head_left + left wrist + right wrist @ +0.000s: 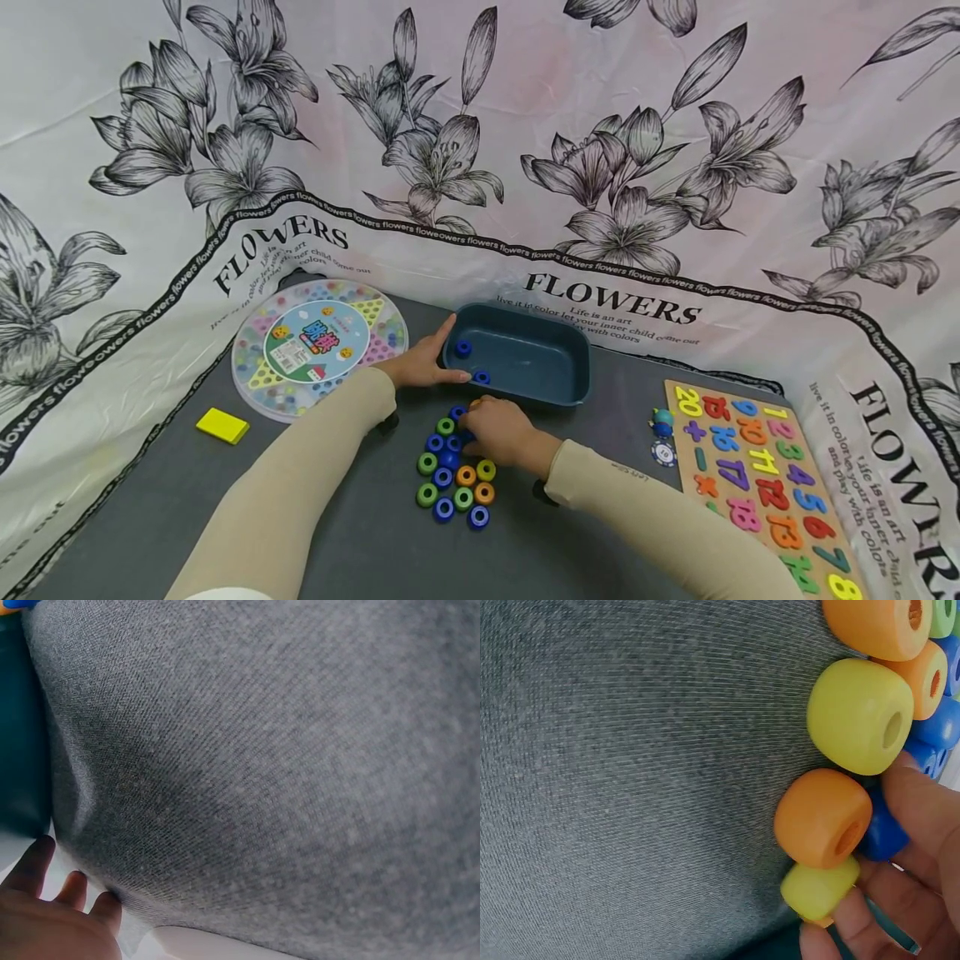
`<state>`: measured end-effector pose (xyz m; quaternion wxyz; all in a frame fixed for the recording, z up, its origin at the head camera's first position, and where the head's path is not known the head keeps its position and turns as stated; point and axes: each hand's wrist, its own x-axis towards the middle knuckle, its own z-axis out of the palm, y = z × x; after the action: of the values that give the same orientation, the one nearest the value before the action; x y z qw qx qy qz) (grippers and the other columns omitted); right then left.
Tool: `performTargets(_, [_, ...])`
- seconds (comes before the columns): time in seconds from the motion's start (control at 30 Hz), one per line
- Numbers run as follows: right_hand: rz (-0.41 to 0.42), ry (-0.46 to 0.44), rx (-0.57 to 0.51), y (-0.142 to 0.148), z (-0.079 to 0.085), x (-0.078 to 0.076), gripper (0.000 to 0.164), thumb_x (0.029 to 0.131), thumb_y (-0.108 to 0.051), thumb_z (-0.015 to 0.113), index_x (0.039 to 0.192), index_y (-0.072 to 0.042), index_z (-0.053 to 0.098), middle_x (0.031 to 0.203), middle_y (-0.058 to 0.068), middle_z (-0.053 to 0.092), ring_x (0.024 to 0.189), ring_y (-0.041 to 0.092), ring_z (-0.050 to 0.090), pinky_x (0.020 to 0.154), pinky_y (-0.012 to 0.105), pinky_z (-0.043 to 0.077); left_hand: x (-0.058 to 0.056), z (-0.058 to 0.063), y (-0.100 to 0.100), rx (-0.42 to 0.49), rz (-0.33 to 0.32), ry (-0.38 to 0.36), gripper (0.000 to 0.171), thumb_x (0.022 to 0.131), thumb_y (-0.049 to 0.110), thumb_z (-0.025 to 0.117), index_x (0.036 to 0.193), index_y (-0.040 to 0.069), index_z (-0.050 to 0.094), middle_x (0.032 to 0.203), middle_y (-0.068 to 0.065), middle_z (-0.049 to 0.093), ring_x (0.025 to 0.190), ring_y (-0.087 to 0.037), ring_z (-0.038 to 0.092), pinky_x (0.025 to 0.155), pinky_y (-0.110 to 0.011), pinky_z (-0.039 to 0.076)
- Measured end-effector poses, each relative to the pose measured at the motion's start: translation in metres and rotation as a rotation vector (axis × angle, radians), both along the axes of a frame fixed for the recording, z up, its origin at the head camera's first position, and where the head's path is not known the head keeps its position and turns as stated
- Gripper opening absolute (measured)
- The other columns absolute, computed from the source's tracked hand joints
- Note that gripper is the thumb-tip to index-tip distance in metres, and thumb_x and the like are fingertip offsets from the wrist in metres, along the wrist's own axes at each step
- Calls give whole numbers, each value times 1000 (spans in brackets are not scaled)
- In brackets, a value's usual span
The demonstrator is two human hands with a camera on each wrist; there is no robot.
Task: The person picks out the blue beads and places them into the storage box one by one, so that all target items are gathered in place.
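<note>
My left hand [423, 362] rests at the left end of a dark teal basin [536, 358], thumb and index finger spread along its rim. Two blue beads [463, 348] lie inside the basin near that end. In front of it my right hand [504, 429] reaches down into a cluster of chunky beads. In the right wrist view its thumb and fingers pinch a blue bead [885, 829], partly hidden by them. Beside that are a yellow bead [859, 712] and an orange bead [810, 817]. Several green beads [427, 464] and other blue ones spread toward me.
A round clear game case [382, 342] lies left of the basin, with a yellow block [222, 426] nearer me. At right are a wooden number board [722, 496], a poker chip [663, 452] and a small blue figure [662, 422]. Flower-printed cloth [517, 150] borders the grey table.
</note>
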<state>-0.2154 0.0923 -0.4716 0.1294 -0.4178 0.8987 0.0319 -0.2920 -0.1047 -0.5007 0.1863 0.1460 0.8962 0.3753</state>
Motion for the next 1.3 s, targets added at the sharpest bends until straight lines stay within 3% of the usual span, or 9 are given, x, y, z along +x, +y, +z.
performTargets(0.23, [-3, -21, -21, 0, -1, -1, 34, 82, -48, 66, 107, -24, 69, 100, -8, 70, 96, 17, 54, 84, 44, 44, 1, 2, 1, -8, 14, -2, 115, 73, 67, 64, 148, 32, -16, 157, -14, 8, 143, -37, 13, 111, -55, 20])
performTargets(0.47, [-17, -66, -60, 3, 1, 2, 36, 84, -47, 65, 108, -21, 68, 103, -9, 69, 92, 15, 50, 79, 43, 42, 2, 4, 1, -1, 18, -10, 114, 75, 64, 64, 148, 31, -16, 157, -14, 7, 143, -37, 13, 111, -56, 20])
performTargets(0.7, [79, -78, -115, 4, 6, 2, 33, 85, -46, 64, 106, -20, 64, 97, -7, 66, 86, 9, 56, 76, 29, 50, 3, 5, 0, 20, 8, -20, 114, 74, 65, 64, 148, 31, -17, 157, -13, 4, 143, -37, 11, 111, -56, 19])
performTargets(0.87, [199, -106, -139, 3, 18, 0, 36, 87, -45, 61, 114, -21, 63, 104, -5, 65, 91, 7, 59, 81, 28, 50, 3, 5, 0, 19, 0, -17, 116, 73, 66, 64, 148, 29, -16, 157, -14, 6, 143, -38, 13, 111, -56, 20])
performTargets(1.03, [247, -19, -183, 2, 35, -9, 38, 86, -42, 65, 113, -16, 66, 104, -3, 61, 91, 8, 57, 82, 27, 50, 3, 5, 0, 10, -17, 16, 115, 76, 62, 64, 149, 25, -16, 156, -17, 8, 141, -40, 16, 111, -56, 21])
performTargets(1.2, [218, 21, -228, 3, 49, -29, 33, 80, -41, 71, 102, -18, 64, 99, -5, 59, 88, 7, 54, 77, 26, 49, 4, 6, -1, 18, -37, 32, 109, 82, 50, 65, 149, 21, -16, 155, -22, 10, 140, -41, 18, 111, -54, 22])
performTargets(1.3, [172, 11, -232, 4, 59, -44, 31, 80, -40, 71, 100, -19, 61, 92, -7, 61, 81, 6, 55, 71, 25, 48, 4, 6, -2, 27, -39, 21, 110, 82, 51, 65, 149, 23, -17, 154, -23, 11, 140, -40, 19, 111, -54, 22])
